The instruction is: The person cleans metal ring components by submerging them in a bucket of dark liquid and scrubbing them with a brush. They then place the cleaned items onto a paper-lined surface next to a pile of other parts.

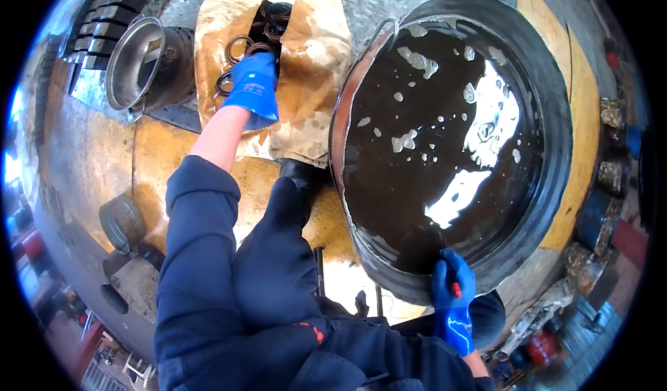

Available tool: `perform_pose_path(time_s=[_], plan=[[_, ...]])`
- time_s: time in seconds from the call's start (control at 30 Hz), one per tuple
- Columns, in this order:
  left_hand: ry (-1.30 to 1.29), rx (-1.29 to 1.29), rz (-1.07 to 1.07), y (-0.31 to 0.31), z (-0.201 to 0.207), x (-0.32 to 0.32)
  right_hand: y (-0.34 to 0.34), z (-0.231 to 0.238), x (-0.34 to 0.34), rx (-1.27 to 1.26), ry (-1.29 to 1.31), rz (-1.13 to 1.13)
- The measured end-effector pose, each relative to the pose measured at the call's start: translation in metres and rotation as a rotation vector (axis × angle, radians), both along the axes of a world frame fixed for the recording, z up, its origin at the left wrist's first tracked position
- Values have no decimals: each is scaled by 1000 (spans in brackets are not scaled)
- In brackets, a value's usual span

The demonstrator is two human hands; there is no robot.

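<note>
My left hand [254,82], in a blue rubber glove, reaches into the torn opening of a brown paper wrapping [313,64]. Several dark and brown rings [237,48] lie in the opening, and the fingertips are at one brown ring. How the fingers are bent is hidden by the back of the glove. On the right stands a large round tub [552,148] of dark liquid [396,196] with foam patches on it. At its near rim my right hand [455,283], also gloved in blue, is closed round a red-handled tool [456,290] whose working end I cannot make out.
A metal pot [136,64] with wire handles lies tilted left of the wrapping. Farther left is a small metal can [121,223]. Black ribbed blocks [111,23] stand at the back left. Rusty and blue parts [597,217] line the right side beyond the tub.
</note>
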State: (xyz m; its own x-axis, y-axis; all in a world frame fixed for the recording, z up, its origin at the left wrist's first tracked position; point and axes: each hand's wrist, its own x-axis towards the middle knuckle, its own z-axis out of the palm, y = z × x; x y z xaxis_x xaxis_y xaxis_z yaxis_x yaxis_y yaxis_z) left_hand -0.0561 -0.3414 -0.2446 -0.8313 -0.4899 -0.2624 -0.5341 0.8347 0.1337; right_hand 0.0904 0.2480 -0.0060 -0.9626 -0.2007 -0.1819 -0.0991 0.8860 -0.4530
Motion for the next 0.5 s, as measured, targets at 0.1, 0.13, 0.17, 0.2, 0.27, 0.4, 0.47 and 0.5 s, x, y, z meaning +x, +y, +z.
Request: perform_pose_path(time_s=[0.1, 0.13, 0.17, 0.2, 0.27, 0.4, 0.47, 0.5], plan=[[102, -160, -318, 13, 25, -14, 7, -7, 3, -21, 5, 2], [150, -140, -356, 11, 31, -12, 4, -5, 3, -13, -5, -8], [168, -75, -278, 5, 40, -5, 0, -2, 1, -3, -15, -16], [182, -14, -217, 5, 54, -3, 1, -2, 2, 2, -29, -40], [208, 33, -75, -17, 51, 6, 9, -7, 3, -31, -26, -35], [97, 247, 330, -86, 52, 72, 4, -4, 1, -48, -56, -27], [57, 305, 412, -89, 50, 78, 7, -6, 2, -37, -44, -22], [67, 302, 428, -88, 48, 79, 8, -7, 3, -31, -38, -21]])
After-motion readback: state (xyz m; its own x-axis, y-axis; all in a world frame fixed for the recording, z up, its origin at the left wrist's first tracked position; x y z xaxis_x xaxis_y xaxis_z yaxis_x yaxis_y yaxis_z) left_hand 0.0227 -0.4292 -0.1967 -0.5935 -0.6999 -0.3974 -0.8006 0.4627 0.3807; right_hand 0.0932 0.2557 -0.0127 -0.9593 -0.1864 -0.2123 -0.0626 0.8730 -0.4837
